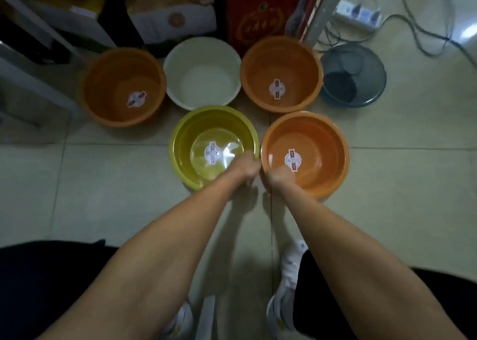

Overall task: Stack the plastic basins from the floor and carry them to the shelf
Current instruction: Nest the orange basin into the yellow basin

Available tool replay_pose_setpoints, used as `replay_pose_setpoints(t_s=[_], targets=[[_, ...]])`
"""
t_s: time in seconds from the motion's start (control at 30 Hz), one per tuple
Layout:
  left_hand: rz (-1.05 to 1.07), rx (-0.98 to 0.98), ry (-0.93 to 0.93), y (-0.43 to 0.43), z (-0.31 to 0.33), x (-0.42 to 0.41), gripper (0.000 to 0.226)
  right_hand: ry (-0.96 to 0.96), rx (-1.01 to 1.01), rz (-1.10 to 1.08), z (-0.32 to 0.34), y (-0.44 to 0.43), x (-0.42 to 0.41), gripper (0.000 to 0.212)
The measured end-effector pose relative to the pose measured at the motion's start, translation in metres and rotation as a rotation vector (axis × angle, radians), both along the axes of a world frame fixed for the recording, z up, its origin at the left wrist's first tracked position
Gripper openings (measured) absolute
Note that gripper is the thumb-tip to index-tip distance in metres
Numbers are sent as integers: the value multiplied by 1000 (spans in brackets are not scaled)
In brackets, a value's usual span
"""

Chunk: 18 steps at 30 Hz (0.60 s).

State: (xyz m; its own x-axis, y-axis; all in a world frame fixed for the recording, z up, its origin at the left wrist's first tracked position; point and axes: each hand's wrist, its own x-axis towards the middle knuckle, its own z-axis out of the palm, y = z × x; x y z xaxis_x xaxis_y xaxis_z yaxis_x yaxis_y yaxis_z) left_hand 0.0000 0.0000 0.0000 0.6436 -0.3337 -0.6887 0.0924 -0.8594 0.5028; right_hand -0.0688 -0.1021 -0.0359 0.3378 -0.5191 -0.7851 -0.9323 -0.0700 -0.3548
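Tiled floor (108,184): five plastic basins and one grey mesh bin (353,75). Landmark: yellow basin (196,143). Left hand (245,165) clamped on its near-right rim. Beside it to the right, touching: orange basin (322,138), right hand (278,177) closed over its near-left rim. Behind: white basin (204,68), flanked by two orange basins (113,76) (284,58).
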Motion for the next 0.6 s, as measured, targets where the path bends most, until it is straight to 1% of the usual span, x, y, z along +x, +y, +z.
replay_pose_setpoints(t_s=[0.03, 0.07, 0.1, 0.13, 0.17, 0.2, 0.23, 0.27, 0.33, 0.37, 0.43, 0.47, 0.5, 0.53, 0.57, 0.6], targets=[[-11, -29, 81, -9, -10, -7, 33, 26, -14, -70, -8, -13, -4, 55], [8, -44, 186, -15, -20, -17, 32, 56, -36, -196, -16, -26, -13, 52], [33, -46, 294, -20, -32, -30, 31, 94, -88, -327, -27, -37, -22, 54], [51, -36, 390, -26, -43, -43, 29, 140, -146, -467, -38, -50, -32, 63], [102, -29, 448, -33, -53, -51, 25, 168, -181, -569, -45, -61, -37, 70], [186, -40, 490, -39, -62, -57, 18, 206, -188, -649, -50, -69, -40, 73], [289, -83, 524, -44, -73, -62, 13, 217, -190, -714, -55, -77, -42, 70], [406, -137, 550, -47, -85, -65, 10, 225, -191, -764, -60, -83, -44, 66], [563, -182, 602, -47, -98, -75, 13, 193, -175, -848, -64, -92, -45, 60], [611, -195, 601, -45, -102, -77, 15, 177, -176, -887, -61, -94, -43, 57], [704, -240, 576, -42, -104, -78, 6, 186, -167, -983, -65, -100, -44, 52], [738, -266, 564, -42, -101, -75, 5, 194, -138, -1020, -65, -101, -47, 51], [739, -304, 561, -43, -93, -73, 2, 137, -75, -996, -63, -102, -51, 54], [720, -352, 563, -47, -82, -69, 9, 38, -1, -980, -61, -104, -54, 57], [672, -400, 556, -53, -69, -65, 24, 14, 37, -961, -56, -108, -56, 59], [618, -445, 546, -60, -55, -59, 35, 3, 29, -990, -47, -111, -55, 57]])
